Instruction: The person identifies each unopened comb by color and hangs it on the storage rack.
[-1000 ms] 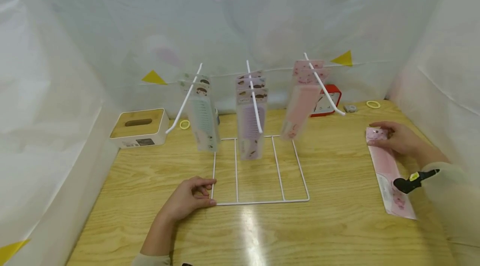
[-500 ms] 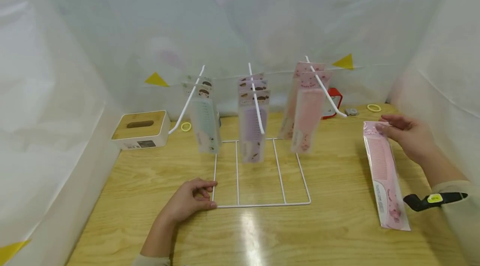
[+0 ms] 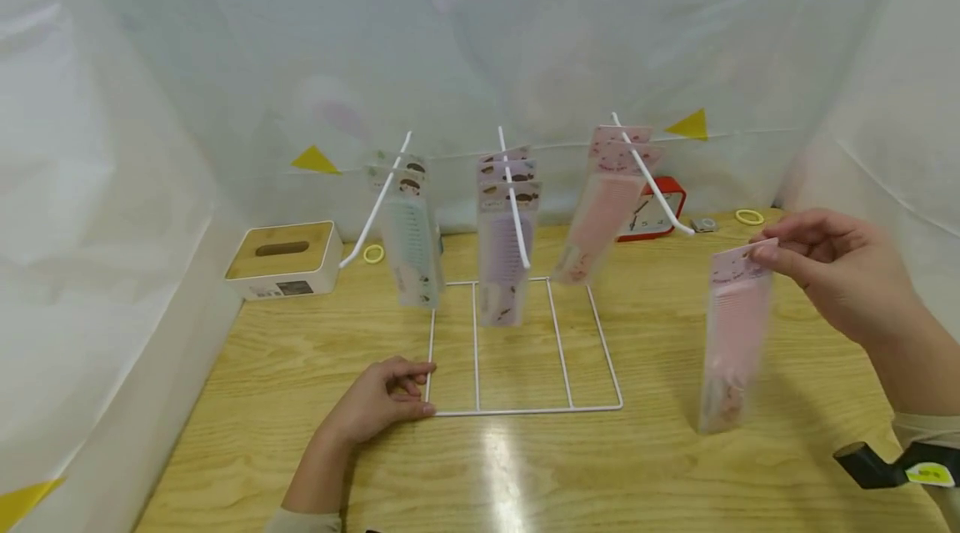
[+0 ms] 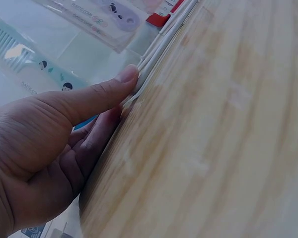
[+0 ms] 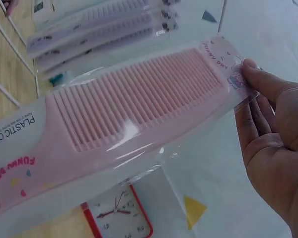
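My right hand [image 3: 847, 274] pinches the top card of a pink comb in a clear packet [image 3: 738, 324]. The packet hangs upright over the right side of the table. In the right wrist view the pink comb [image 5: 139, 104] shows its teeth, with the thumb on the printed header. My left hand [image 3: 375, 399] grips the near left corner of a white wire rack [image 3: 525, 411], thumb [image 4: 104, 96] on the wire. Three prongs rise above its base. Packed green combs [image 3: 408, 241] hang on the left prong, purple combs [image 3: 504, 249] on the middle, pink combs [image 3: 603, 216] on the right.
A red alarm clock [image 3: 663, 212] stands behind the right prong. Beside it lie a small grey object [image 3: 703, 225] and a yellow ring [image 3: 749, 217]. At the back left are a tissue box [image 3: 281, 262] and another yellow ring [image 3: 373, 253]. White sheeting [image 3: 480, 32] encloses the table.
My right hand has lifted the packed pink comb off the table and brought it left and nearer. The pink combs on the right prong swing. My left hand stays at the rack's corner.
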Tool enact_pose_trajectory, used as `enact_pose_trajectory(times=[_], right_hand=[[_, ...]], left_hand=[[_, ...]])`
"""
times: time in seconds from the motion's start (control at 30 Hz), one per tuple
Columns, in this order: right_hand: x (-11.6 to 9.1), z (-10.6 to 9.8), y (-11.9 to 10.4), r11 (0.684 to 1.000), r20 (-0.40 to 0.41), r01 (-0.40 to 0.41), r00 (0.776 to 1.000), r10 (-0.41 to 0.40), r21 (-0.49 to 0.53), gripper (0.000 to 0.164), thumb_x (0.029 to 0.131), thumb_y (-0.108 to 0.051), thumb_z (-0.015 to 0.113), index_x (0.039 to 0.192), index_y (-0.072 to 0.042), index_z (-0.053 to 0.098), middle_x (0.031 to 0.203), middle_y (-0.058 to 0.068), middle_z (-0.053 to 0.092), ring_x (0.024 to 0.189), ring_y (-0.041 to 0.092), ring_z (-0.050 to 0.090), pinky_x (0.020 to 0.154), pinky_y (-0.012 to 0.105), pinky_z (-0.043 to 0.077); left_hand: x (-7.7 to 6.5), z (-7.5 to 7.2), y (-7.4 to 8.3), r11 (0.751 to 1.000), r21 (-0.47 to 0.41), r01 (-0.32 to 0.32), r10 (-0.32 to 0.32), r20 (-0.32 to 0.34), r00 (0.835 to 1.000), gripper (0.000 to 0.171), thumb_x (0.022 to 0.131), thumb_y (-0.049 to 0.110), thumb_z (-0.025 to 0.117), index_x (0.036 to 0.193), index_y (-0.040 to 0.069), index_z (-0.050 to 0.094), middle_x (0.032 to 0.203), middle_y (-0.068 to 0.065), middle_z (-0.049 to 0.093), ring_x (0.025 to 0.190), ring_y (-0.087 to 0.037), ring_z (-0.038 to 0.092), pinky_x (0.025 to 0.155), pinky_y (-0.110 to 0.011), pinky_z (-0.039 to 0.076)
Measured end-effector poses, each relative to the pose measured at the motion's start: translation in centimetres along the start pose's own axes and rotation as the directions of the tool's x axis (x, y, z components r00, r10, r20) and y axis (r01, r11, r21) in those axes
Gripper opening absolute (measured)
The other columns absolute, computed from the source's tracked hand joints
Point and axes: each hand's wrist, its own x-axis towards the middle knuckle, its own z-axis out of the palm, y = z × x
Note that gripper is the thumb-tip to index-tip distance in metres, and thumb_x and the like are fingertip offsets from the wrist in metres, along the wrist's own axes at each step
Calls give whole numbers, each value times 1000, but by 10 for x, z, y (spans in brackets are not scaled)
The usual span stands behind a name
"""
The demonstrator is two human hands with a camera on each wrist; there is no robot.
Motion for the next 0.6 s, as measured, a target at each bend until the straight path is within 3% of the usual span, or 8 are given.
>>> enact_pose_trajectory(times=[0.2, 0.37, 0.47, 0.6], right_hand=[[-3, 47, -22, 991, 30, 132, 991, -131, -34, 26, 76, 38, 54, 95, 22, 63, 90, 16, 76, 80, 20, 75, 69, 23, 59], [1, 75, -33, 970, 34, 232, 971, -235, 73, 22, 73, 39, 57, 92, 29, 58, 89, 24, 74, 80, 27, 75, 71, 29, 61], [5, 87, -39, 956, -23, 265, 964, -265, 127, 21, 73, 40, 55, 92, 31, 57, 89, 27, 73, 79, 30, 75, 72, 32, 61], [10, 100, -46, 968, -103, 243, 966, -236, 64, 22, 73, 39, 56, 93, 30, 58, 89, 24, 74, 76, 27, 74, 71, 29, 61]], left_hand=[[-2, 0, 0, 1000, 14, -9, 10, -14, 1000, 52, 79, 19, 86, 125, 3, 69, 105, -11, 66, 87, -12, 61, 74, -20, 53], [-1, 1, 1, 1000, 24, -19, 19, -14, 1000, 46, 85, 23, 81, 124, 3, 69, 103, -9, 68, 86, -9, 63, 75, -20, 52], [0, 1, 0, 1000, 21, -22, 22, -13, 1000, 45, 86, 22, 80, 124, 2, 68, 102, -9, 68, 85, -8, 63, 75, -20, 52], [1, 0, -1, 999, 26, -20, 20, -20, 1000, 45, 85, 20, 81, 124, 2, 69, 103, -9, 67, 85, -7, 63, 75, -20, 52]])
